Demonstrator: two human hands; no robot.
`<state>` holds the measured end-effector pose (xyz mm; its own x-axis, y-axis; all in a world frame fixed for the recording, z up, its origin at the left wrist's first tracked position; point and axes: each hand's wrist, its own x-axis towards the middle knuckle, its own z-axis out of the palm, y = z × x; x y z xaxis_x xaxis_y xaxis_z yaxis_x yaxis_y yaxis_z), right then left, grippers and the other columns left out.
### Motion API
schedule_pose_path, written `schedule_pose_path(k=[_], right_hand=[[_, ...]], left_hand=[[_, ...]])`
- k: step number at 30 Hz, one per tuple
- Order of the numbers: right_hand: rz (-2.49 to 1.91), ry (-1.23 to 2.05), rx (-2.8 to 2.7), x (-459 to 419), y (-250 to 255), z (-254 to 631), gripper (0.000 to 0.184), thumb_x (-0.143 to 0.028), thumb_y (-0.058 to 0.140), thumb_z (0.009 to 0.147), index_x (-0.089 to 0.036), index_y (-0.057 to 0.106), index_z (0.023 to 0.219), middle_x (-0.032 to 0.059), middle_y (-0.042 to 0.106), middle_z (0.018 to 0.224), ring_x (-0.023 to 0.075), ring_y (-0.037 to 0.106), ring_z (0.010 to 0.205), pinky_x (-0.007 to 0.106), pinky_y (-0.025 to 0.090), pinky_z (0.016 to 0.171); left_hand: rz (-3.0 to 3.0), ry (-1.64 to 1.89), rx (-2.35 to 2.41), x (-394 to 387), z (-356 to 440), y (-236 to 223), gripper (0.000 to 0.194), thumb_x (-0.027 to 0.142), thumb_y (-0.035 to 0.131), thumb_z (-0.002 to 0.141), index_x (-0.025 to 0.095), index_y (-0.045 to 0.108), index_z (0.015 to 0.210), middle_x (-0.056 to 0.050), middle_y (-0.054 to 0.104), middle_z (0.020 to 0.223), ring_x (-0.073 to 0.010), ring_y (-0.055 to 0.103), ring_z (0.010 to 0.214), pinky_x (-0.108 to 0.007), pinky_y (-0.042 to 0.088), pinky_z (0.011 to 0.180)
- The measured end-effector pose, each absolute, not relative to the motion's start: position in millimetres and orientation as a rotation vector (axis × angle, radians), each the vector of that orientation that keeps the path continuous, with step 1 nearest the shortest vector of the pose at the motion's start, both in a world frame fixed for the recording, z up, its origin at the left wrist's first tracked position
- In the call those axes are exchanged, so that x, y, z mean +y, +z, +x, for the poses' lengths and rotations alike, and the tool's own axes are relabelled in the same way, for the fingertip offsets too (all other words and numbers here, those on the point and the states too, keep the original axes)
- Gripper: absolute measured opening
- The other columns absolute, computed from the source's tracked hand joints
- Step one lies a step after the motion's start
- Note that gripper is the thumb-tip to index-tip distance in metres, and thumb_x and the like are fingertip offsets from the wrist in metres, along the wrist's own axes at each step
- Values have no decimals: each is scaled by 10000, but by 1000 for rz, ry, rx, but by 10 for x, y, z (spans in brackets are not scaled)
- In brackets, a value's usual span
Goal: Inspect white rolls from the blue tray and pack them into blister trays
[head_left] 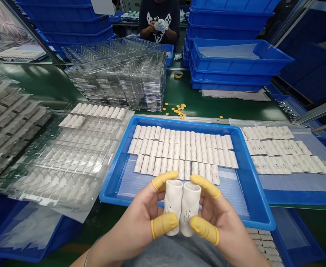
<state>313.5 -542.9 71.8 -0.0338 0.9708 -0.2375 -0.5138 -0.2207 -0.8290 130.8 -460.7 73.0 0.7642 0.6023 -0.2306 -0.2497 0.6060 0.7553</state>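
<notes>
**Head view: white tubes (173,205) held over a blue tray (252,178)**

The left hand (135,222) is closed on one tube, pinching it between thumb and forefinger, and the right hand (218,222) is closed on a second tube the same way. The two tubes stand nearly upright, side by side and touching, with open ends up and small dark marks on their sides. Yellow finger cots (164,225) cover each thumb and forefinger. Both tubes are above the near part of the tray, where rows of similar tubes (179,152) lie on a clear sheet.

To the left, clear plastic trays (65,167) hold more white tubes. To the right, another batch (279,152) lies on a plastic sheet. Farther off, small yellow discs (178,110) are scattered on the green worktop (204,102), beside a tall stack of clear trays (115,78). Stacked blue bins (235,55) stand far right. Beyond them, a co-worker (159,22) in a dark T-shirt handles something small with white gloves.
</notes>
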Motion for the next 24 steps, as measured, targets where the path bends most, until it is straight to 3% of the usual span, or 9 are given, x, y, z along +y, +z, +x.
schedule_pose_path(k=[4, 6, 9, 24], right_hand=[[-1176, 1275, -878, -5507, 673, 3138, 511, -263, 773, 893, -491, 580, 1309, -6, 683, 1203, 195, 686, 1019, 330, 588, 905], [-1257, 1113, -1019, -5514, 672, 3147, 468, -223, 762, 892, -470, 618, 1263, -9, 701, 1150, 211, 677, 1038, 351, 566, 951], [-1281, 968, -1153, -5489, 691, 3156, 407, -176, 752, 882, -435, 670, 1184, -4, 707, 1080, 230, 666, 1002, 367, 568, 918], [-1220, 868, -1251, -5466, 709, 3152, 553, -81, 743, 868, -476, 648, 1243, -15, 699, 1102, 233, 653, 1019, 356, 574, 874]], left_hand=[[1049, 577, 627, -4619, 1274, 731, 452, 215, 733, 873, 414, 665, 1274, -13, 684, 1242, -214, 642, 1083, -335, 512, 954], [1235, 644, 678, -4617, 1267, 737, 429, 167, 730, 868, 420, 705, 1213, 4, 702, 1223, -217, 620, 1129, -338, 478, 1011], [1385, 702, 657, -4614, 1274, 738, 477, 117, 715, 869, 449, 691, 1210, 25, 719, 1165, -198, 624, 1100, -322, 485, 987], [1507, 790, 574, -4612, 1283, 771, 514, 56, 731, 833, 398, 695, 1214, -17, 714, 1132, -226, 636, 1099, -362, 514, 968]])
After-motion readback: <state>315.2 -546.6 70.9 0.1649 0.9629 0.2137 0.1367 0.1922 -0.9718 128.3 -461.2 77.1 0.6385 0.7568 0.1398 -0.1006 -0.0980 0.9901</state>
